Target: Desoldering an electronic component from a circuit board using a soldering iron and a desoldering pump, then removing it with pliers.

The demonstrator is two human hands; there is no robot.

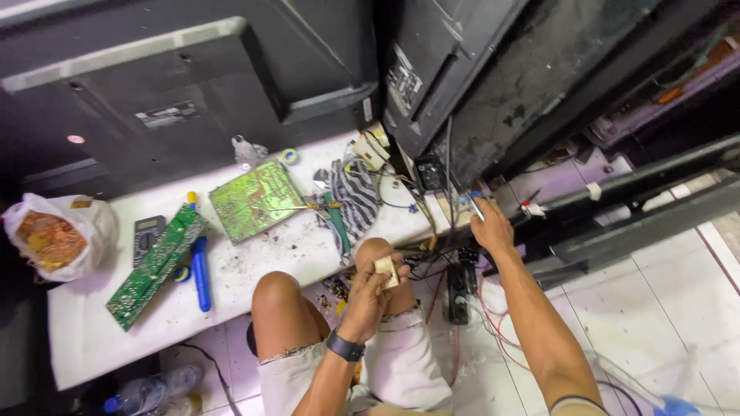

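My left hand rests over my right knee and holds a small beige block-shaped part between its fingers; a dark band sits on that wrist. My right hand reaches forward to the end of the white bench and grips a thin metal tool with a blue end, its tip pointing up at the tangle of wires under the leaning flat-screen set. I am seated, with both bare knees just in front of the bench.
On the white bench lie a green circuit board, a long narrow green board, a blue screwdriver, a multimeter, a striped cloth and a white bag. A power strip and red wires lie on the tiled floor.
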